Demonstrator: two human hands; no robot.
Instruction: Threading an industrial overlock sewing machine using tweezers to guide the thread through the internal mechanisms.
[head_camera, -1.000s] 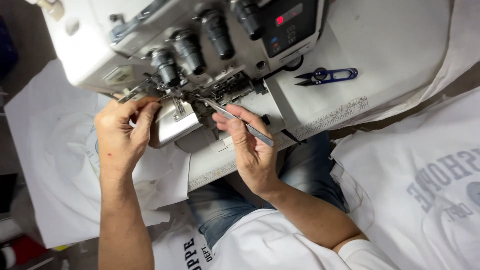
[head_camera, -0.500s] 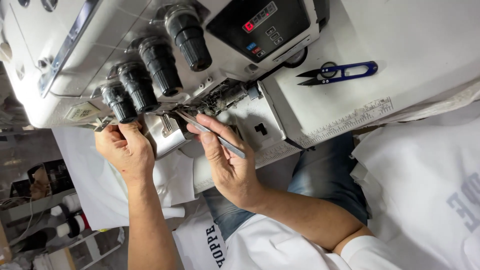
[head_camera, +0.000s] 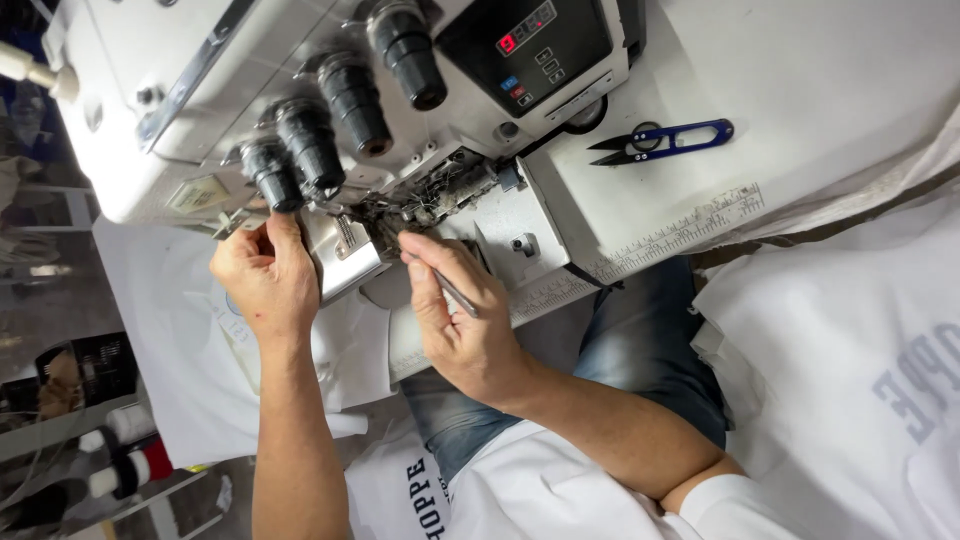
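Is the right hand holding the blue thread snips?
No, the blue snips lie alone on the machine table; the right hand holds thin metal tweezers.

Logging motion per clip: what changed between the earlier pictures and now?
The right hand brought the tweezers closer in, tips now at the needle area. The left hand stays at the machine's front, and the blue snips lie untouched on the table.
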